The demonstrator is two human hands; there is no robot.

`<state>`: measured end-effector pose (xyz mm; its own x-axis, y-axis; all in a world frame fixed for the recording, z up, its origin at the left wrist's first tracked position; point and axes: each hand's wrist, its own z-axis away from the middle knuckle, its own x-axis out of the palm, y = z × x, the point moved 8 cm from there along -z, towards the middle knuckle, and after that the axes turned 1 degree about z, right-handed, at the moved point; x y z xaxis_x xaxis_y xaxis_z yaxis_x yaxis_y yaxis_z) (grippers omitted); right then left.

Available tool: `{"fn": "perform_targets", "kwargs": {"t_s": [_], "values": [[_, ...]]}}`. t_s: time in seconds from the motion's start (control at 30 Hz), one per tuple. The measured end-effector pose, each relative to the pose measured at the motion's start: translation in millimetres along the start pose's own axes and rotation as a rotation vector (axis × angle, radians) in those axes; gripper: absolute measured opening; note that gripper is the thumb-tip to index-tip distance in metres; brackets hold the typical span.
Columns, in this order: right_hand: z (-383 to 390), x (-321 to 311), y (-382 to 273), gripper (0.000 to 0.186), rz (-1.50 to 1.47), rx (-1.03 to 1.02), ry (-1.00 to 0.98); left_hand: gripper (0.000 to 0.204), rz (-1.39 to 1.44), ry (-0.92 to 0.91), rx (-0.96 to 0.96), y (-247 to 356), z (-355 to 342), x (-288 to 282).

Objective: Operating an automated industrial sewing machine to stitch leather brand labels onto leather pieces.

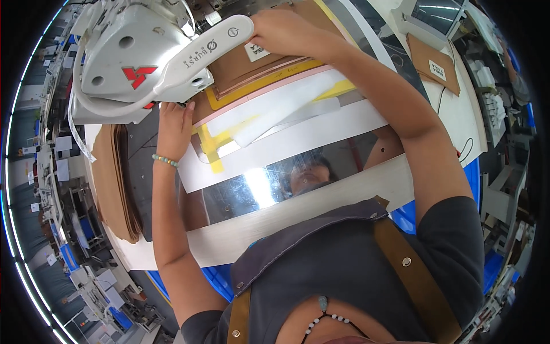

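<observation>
A white sewing machine head (132,63) fills the upper left, with a long white lamp arm (206,49) reaching across it. Under it lies a brown panel (229,66) with a white printed label (256,52), set in a yellow-edged template (269,77). My left hand (175,123) is at the template's left edge, fingers extended, their tips partly hidden below the machine head. On the far side of the panel rests my right hand (289,33); its fingertips are hidden behind the lamp arm's end, so its grip does not show.
White sheets with yellow tape (212,152) extend from the template's near side. Nearer me is a shiny metal plate (263,189) with reflections. A stack of brown pieces (117,183) stands left; more brown pieces (432,63) lie right, near a screen (438,14).
</observation>
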<state>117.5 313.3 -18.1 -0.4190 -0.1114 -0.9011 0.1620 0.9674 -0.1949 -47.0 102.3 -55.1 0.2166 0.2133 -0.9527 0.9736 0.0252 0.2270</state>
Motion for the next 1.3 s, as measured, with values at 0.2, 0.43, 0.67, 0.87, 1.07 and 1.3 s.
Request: {"fn": "perform_targets", "kwargs": {"t_s": [0.2, 0.43, 0.67, 0.87, 1.07, 1.3], "values": [[-8.5, 24.5, -7.9, 0.023, -0.046, 0.120, -0.139, 0.036, 0.119, 0.077, 0.010, -11.8, -16.2, 18.1], [-4.6, 20.6, -4.7, 0.025, -0.039, 0.129, -0.114, 0.032, 0.307, 0.018, -0.008, -25.7, -37.8, 24.0], [-6.0, 27.1, -7.3, 0.015, -0.082, 0.059, -0.058, 0.045, 0.028, -0.020, 0.200, 1.8, -58.2, 20.1], [-6.6, 27.3, -13.8, 0.021, 0.017, 0.004, -0.020, 0.045, -0.044, 0.083, 0.213, -6.1, -70.0, 20.5], [2.1, 31.9, -50.4, 0.024, -0.167, -0.161, -0.151, 0.044, 0.232, -0.055, 0.080, -27.9, -70.4, 37.1], [11.1, 41.3, -66.0, 0.036, -0.150, -0.226, -0.129, 0.037, 0.240, -0.043, 0.050, -32.6, -70.7, 39.4]]}}
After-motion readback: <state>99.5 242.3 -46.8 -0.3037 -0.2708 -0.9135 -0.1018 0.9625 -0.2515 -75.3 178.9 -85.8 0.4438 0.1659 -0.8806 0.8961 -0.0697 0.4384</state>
